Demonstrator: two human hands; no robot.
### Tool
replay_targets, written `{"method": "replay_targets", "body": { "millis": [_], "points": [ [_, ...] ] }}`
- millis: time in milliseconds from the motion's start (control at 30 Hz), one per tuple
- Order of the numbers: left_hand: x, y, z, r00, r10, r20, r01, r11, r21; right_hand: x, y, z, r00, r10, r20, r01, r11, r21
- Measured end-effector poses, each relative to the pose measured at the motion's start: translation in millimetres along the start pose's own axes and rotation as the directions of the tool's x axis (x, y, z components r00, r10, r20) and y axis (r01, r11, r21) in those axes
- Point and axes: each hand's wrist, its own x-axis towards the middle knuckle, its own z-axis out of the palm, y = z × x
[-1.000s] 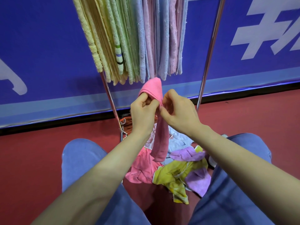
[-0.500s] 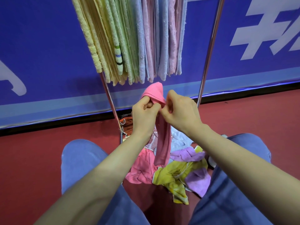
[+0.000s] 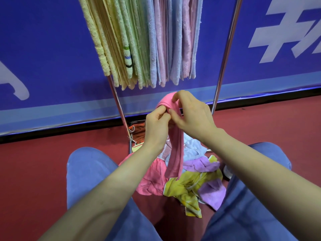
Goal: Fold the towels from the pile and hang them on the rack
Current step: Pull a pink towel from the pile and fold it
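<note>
A pink towel [image 3: 176, 153], folded into a narrow strip, hangs down from both my hands in front of me. My left hand [image 3: 157, 126] pinches its upper fold from the left. My right hand [image 3: 192, 114] grips the top of the fold, thumb and forefinger raised over it. Below lies the pile [image 3: 189, 181] of crumpled pink, yellow, purple and white towels on the red floor between my knees. Above, the rack [image 3: 224, 54] with chrome poles carries several hung towels [image 3: 144, 42] in yellow, green, blue and pink.
A blue banner wall [image 3: 43, 54] stands right behind the rack. An orange cloth [image 3: 138, 132] lies at the rack's foot by the left pole [image 3: 118, 103]. My knees in blue trousers [image 3: 86, 171] flank the pile. Red floor spreads to both sides.
My hands and the pink towel have dropped slightly lower. My right hand has shifted up over the top of the fold, its fingers now spread above it.
</note>
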Motion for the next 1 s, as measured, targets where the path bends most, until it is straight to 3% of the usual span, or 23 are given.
{"method": "replay_targets", "body": {
  "millis": [233, 367, 533, 733, 900, 1000],
  "points": [
    [-6.4, -2.0, 3.9, 1.000, -0.030, 0.007, 0.030, 0.999, 0.010, 15.3, -3.9, -4.7, 0.993, -0.098, 0.059, 0.106, 0.984, -0.144],
    [-8.9, -1.8, 5.1, 1.000, 0.014, -0.009, -0.014, 0.997, 0.070, 23.5, -8.7, -6.4, 0.993, -0.102, 0.054, 0.110, 0.979, -0.172],
    [-8.1, -2.1, 7.6, 1.000, -0.005, 0.014, 0.005, 1.000, -0.010, 38.8, -12.1, -6.5, 0.995, -0.032, 0.091, 0.057, 0.956, -0.287],
    [-6.0, 5.0, 5.2, 0.999, -0.010, -0.039, 0.008, 0.998, -0.064, 30.8, -13.1, -9.3, 0.974, -0.171, 0.151, 0.198, 0.963, -0.182],
    [-9.7, 9.3, 5.5, 0.999, 0.039, -0.031, -0.040, 0.999, -0.034, 17.8, -7.5, -6.2, 0.996, -0.001, 0.093, 0.000, 1.000, 0.011],
    [-9.5, 9.6, 5.2, 0.998, 0.054, -0.044, -0.056, 0.998, -0.032, 12.5, -2.6, -1.1, 0.991, 0.109, 0.081, -0.113, 0.993, 0.041]
  ]
}}
